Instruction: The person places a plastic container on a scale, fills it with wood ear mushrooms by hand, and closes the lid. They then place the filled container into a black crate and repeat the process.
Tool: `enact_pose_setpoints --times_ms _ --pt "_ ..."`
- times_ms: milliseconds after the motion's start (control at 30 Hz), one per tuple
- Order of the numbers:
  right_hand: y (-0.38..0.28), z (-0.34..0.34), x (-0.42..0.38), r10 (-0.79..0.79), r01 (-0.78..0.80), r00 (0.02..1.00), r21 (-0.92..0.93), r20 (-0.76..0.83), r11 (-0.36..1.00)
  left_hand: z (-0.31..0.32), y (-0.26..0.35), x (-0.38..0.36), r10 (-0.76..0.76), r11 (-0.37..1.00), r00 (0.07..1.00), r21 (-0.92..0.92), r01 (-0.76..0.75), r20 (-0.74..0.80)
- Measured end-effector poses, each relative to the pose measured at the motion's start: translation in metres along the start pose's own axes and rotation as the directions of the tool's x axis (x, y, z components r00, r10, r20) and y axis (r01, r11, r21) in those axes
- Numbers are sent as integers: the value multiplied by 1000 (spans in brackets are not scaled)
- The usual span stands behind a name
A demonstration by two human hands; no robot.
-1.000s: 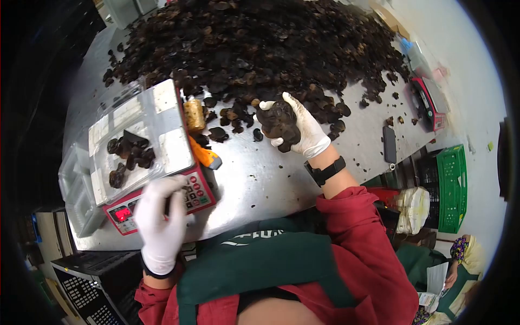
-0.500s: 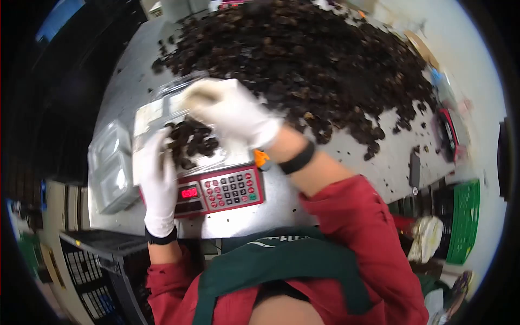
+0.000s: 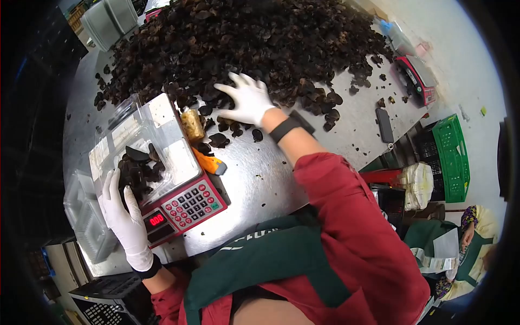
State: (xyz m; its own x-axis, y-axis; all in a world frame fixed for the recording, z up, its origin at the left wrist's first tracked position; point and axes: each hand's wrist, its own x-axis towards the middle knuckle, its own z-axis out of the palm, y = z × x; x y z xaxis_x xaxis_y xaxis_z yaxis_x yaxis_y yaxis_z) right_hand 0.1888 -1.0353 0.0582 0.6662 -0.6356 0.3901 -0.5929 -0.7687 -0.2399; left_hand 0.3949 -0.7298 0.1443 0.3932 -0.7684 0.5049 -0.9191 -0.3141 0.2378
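My left hand [image 3: 123,219], in a white glove, rests at the near left side of a clear plastic clamshell container [image 3: 174,154], its fingers stretched and apart. Inside the container lies a small heap of dark wood ear mushrooms [image 3: 138,172]. The container sits lid up on a red digital scale [image 3: 187,205], whose lit display shows zeros. My right hand [image 3: 248,102], also gloved, is spread wide over the near edge of a big pile of the same mushrooms [image 3: 244,40]. Nothing shows in its grasp. Loose mushroom pieces [image 3: 219,141] lie just below it.
Beside the scale lie an orange-handled tool [image 3: 210,162] and a yellowish wrapped bundle [image 3: 192,124]. Clear containers [image 3: 89,225] are stacked at the left. Toward the right are another red scale [image 3: 416,81], a dark phone-like object [image 3: 384,125], a green crate [image 3: 450,157] and a seated person [image 3: 468,235].
My right hand has moved from above the container to the mushroom pile, its fingers now spread. My left hand stays by the container. The whole view has turned and shifted.
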Motion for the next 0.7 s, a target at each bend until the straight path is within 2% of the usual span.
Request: enact_pose_setpoints --times_ms 33,100,167,233,333,367,400,433,467,533,567,633,667,700 --pt "23 8 -16 90 -86 992 -41 91 995 0 -1 0 -2 1000 1000 3 2 3" --pt "41 1 -39 18 -30 992 99 123 995 1 -7 2 -11 999 999 -46 13 44" --pt "44 -15 -66 -40 -20 973 255 229 967 1 -10 6 -16 997 999 -75 19 47" --pt "42 -29 -94 -78 42 988 258 130 965 0 -13 16 -14 994 999 -106 19 51" --pt "59 -42 -119 -2 -13 998 247 63 969 3 -11 30 -184 981 976 -43 189 115" --pt "65 -46 -126 6 -13 999 207 35 978 5 -13 34 -140 990 986 -9 141 88" --pt "71 -52 -133 24 -50 992 206 125 977 6 -16 35 -160 987 983 23 158 86" --pt "73 -58 -140 35 -62 991 208 129 976 7 -16 37 -176 984 981 54 172 82" --pt "68 -69 -145 82 -120 980 204 184 972 7 -11 38 -168 985 981 55 164 92" --pt "66 -87 -155 161 -223 944 197 288 955 4 6 35 -27 981 986 186 58 -167" --pt "68 -91 -161 170 -232 942 194 291 953 4 18 33 -22 982 987 182 52 -161" --pt "73 -97 -172 227 -257 936 82 270 963 4 48 27 -51 999 969 -24 47 -241" --pt "78 -97 -178 246 -278 930 81 273 957 4 65 22 67 998 978 23 -63 -199" --pt "79 -100 -182 253 -284 927 78 278 956 9 88 17 135 988 981 -50 -143 -142"
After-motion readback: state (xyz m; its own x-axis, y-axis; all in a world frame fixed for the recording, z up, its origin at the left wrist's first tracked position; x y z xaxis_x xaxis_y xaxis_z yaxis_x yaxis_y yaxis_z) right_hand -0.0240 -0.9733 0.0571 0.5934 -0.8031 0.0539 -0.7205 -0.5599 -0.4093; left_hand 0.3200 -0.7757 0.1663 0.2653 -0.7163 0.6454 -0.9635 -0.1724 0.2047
